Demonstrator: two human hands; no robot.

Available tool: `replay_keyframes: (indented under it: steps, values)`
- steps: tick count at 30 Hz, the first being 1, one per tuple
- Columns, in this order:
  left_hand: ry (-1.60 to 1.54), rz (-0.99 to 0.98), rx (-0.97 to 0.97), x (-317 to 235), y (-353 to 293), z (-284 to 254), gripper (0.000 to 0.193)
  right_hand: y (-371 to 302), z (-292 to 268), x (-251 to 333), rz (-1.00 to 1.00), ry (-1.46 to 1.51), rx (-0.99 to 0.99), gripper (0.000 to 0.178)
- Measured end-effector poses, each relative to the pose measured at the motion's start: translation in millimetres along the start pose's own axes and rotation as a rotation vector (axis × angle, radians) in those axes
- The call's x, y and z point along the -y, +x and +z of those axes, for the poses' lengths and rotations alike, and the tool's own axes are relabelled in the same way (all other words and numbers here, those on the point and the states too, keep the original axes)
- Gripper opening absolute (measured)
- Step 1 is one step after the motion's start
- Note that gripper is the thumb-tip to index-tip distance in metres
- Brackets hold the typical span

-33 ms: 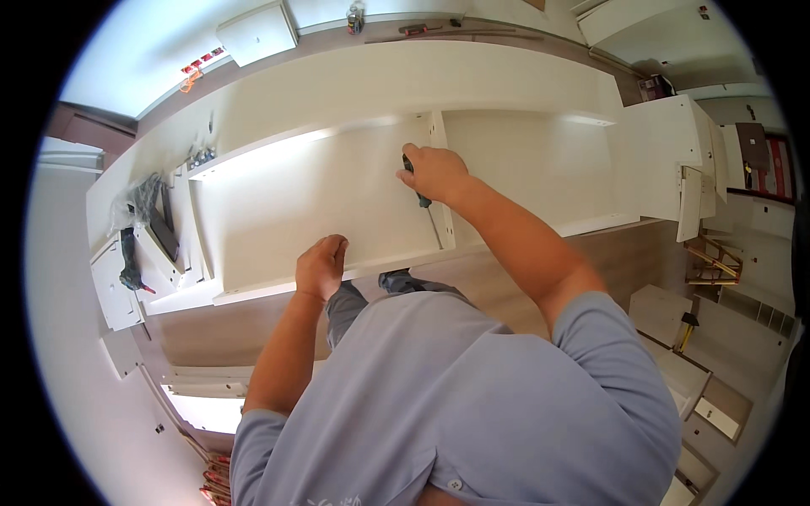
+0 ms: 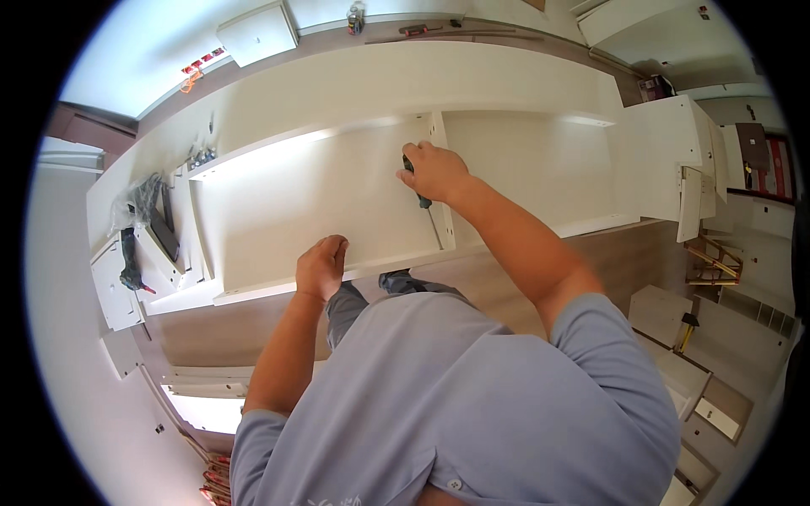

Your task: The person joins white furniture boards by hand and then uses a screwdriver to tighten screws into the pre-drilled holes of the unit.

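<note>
A white cabinet frame (image 2: pixel 312 190) lies flat before me, split by an upright divider (image 2: pixel 437 131). My right hand (image 2: pixel 434 173) is closed around the dark handle of a screwdriver (image 2: pixel 423 202), inside the frame just left of the divider. Its thin shaft slants toward me, and its tip meets the corner where the divider joins the near side board (image 2: pixel 380 266). My left hand (image 2: pixel 321 268) is at that near board, farther left, fingers curled and pressed together. Whatever they may hold is hidden.
Left on the white boards are a cordless power tool (image 2: pixel 129 260), a clear plastic bag (image 2: pixel 145 198) and several small metal fittings (image 2: pixel 202 157). A white box-like unit (image 2: pixel 662 156) adjoins the right end. Beyond the far edge lies another screwdriver (image 2: pixel 418 29). A yellow folding stand (image 2: pixel 715 261) is at right.
</note>
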State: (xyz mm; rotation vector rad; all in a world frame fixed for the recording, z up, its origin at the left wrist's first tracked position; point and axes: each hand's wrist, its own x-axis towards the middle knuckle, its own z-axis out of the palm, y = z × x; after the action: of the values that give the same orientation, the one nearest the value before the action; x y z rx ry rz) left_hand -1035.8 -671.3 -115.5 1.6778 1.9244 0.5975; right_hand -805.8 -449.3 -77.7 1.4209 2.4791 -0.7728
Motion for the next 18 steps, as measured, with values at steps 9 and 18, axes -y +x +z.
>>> replay_keyframes:
  steps: [9, 18]
  values:
    - [0.009, -0.001, 0.026, 0.0, 0.7, -0.8, 0.014, -4.4, -1.3, -9.3, 0.118, 0.504, 0.025, 0.037]
    - [0.024, 0.0, 0.067, -0.8, 1.1, -0.6, 0.017, 30.8, 39.2, -14.0, 0.142, 1.615, 0.211, 0.026]
